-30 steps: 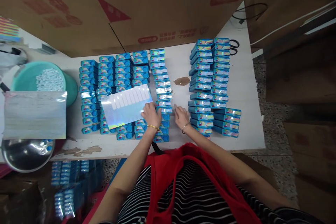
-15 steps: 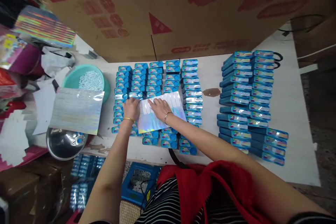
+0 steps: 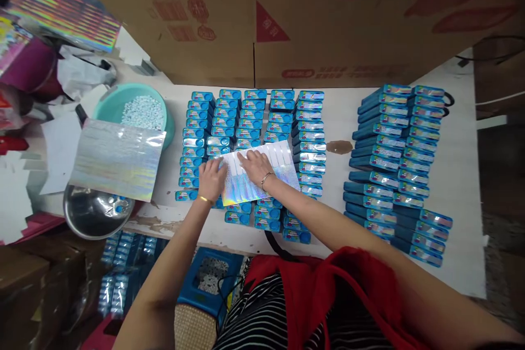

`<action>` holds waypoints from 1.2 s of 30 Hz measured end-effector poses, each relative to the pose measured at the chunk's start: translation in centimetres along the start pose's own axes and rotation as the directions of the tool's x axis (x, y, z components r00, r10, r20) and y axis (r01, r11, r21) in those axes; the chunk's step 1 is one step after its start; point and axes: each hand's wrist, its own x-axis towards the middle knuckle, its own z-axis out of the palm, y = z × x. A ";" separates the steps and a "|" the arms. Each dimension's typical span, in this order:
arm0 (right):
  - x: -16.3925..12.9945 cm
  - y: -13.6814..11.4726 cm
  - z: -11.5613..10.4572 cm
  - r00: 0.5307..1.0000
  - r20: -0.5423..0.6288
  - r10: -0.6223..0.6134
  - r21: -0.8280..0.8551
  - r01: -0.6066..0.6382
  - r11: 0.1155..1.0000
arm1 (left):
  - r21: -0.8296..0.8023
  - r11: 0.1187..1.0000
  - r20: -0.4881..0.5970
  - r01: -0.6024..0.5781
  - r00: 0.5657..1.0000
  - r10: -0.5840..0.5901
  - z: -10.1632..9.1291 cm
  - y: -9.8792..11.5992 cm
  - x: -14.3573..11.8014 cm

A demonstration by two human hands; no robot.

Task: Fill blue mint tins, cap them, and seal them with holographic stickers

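Note:
A holographic sticker sheet point(image 3: 279, 175) with white gaps where strips are gone lies on top of several rows of small blue boxes point(image 3: 246, 120) on the white table point(image 3: 340, 126). My left hand point(image 3: 211, 178) rests at the sheet's left edge, fingers on the sheet and the boxes beneath. My right hand point(image 3: 256, 167) lies flat on the sheet's middle, fingertips at a strip near the upper left. Whether either hand pinches a strip is not visible.
A second block of blue boxes point(image 3: 394, 164) lies to the right. On the left are a teal basin of white pellets point(image 3: 135, 112), another holographic sheet point(image 3: 115, 158) and a metal bowl point(image 3: 96, 213). A large cardboard box point(image 3: 287, 16) stands behind. More blue boxes point(image 3: 123, 268) lie below the table.
My view swung left. My right hand moved from the bare table beside the boxes onto the sheet; my left hand shifted from the sheet's right corner to its left edge.

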 end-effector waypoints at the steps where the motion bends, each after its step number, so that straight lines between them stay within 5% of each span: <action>1: 0.1 0.0 0.0 1.000 -0.002 -0.001 0.008 0.001 1.000 | -0.033 0.999 -0.018 0.009 1.000 -0.010 -0.5 0.8 -1.0; 4: 0.3 0.3 -0.1 1.000 -0.017 -0.008 0.078 0.010 0.997 | -0.208 0.974 -0.125 0.093 0.985 -0.121 -2.9 3.9 -4.2; 6: -0.2 0.5 -0.2 0.997 -0.077 -0.005 0.224 0.022 0.974 | -0.432 0.880 -0.212 0.197 0.926 -0.312 -4.5 6.4 -5.9; 8: -1.9 0.7 -0.5 0.984 -0.178 0.029 0.475 0.060 0.878 | -0.699 0.662 -0.208 0.271 0.808 -0.551 -5.7 8.8 -6.8; 11: -6.8 0.8 -0.9 0.969 -0.218 0.117 0.823 0.118 0.556 | -0.940 0.225 -0.001 0.255 0.660 -0.751 -6.0 12.0 -6.7; 14: -13.0 1.2 -1.1 0.976 -0.104 0.190 0.942 0.035 0.334 | -0.969 -0.071 0.212 0.237 0.646 -0.733 -4.5 14.9 -6.0; 17: -18.2 2.2 -0.9 0.944 -0.050 0.325 0.965 -0.038 0.259 | -0.934 -0.182 0.351 0.307 0.696 -0.627 -1.9 17.8 -5.8; 20: -21.7 4.3 -0.4 0.889 -0.054 0.454 0.965 -0.070 0.252 | -0.913 -0.096 0.387 0.396 0.767 -0.512 0.7 20.4 -5.8; 25: -24.1 8.4 0.6 0.831 -0.119 0.543 0.900 -0.141 0.413 | -0.872 0.366 0.162 0.327 0.896 -0.414 3.4 23.2 -4.2; 30: -23.3 10.8 1.2 0.835 -0.215 0.507 0.711 -0.223 0.667 | -0.664 0.663 0.033 0.347 0.898 -0.438 4.5 24.4 -2.2; 36: -22.3 11.9 2.2 0.850 -0.204 0.485 0.519 -0.326 0.790 | -0.448 0.815 0.015 0.367 0.915 -0.403 5.4 24.9 -1.6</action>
